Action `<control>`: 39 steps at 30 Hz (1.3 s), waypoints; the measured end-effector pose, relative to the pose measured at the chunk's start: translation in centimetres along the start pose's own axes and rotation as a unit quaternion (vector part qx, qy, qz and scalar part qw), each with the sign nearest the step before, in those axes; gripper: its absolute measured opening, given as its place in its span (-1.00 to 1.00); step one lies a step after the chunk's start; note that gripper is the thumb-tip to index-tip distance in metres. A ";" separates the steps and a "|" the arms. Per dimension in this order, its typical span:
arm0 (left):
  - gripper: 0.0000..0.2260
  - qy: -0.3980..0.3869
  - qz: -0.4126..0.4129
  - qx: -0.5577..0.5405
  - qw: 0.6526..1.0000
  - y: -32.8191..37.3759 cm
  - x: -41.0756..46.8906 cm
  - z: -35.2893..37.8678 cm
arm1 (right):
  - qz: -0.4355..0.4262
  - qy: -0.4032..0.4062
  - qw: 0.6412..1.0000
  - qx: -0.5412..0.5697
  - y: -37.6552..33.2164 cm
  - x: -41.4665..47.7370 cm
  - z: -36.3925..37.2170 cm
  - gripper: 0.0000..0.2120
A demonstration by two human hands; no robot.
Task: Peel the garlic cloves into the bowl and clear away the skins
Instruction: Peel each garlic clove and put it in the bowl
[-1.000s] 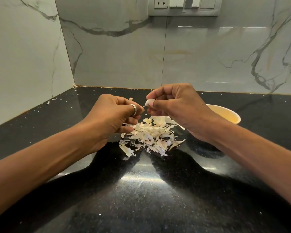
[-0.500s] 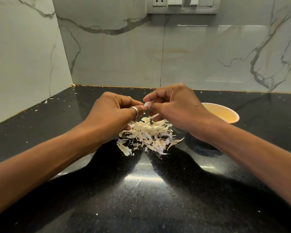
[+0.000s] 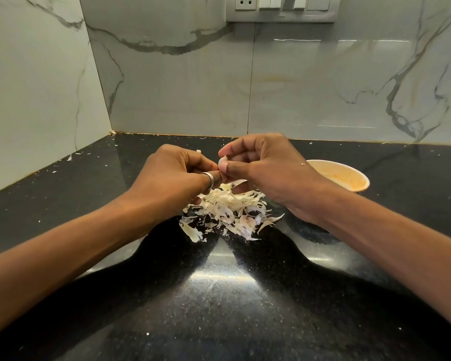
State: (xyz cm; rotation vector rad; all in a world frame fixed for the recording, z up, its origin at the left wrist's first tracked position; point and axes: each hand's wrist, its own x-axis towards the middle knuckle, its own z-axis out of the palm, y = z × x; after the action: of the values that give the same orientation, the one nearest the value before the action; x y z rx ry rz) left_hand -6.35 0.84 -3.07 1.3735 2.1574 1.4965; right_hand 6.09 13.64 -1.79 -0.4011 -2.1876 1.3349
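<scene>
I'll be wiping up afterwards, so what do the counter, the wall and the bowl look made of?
Counter: polished black stone, probably granite, given the mirror-like glare and pale flecks. Wall: glossy marble-look tile with grey veins and a vertical joint; real or printed, I cannot tell. Bowl: pale, thin-rimmed, matte; perhaps paper or plastic.

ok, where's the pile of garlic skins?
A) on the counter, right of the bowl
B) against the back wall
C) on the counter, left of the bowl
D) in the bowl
C: the garlic skins lie heaped on the black counter, with the bowl off to their right.
</scene>
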 end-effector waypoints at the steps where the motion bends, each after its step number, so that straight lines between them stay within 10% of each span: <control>1: -0.87 0.003 0.003 0.008 1.000 0.0 0.0 0.0 | 0.005 0.002 1.000 0.001 0.0 0.1 0.0 -0.88; 22: -0.93 0.005 -0.044 -0.076 0.996 0.5 -0.2 0.4 | -0.018 0.055 0.991 -0.119 0.4 0.1 0.3 -0.84; 39: -0.88 -0.002 -0.122 -0.141 0.982 1.3 -0.1 0.0 | 0.045 0.008 0.998 0.043 0.0 0.1 -0.2 -0.82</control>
State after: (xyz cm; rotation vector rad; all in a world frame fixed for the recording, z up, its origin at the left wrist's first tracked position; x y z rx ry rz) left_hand -5.56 0.87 -2.05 0.9806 1.9335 1.6224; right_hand 6.07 13.84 -1.71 -0.4811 -2.1123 1.4638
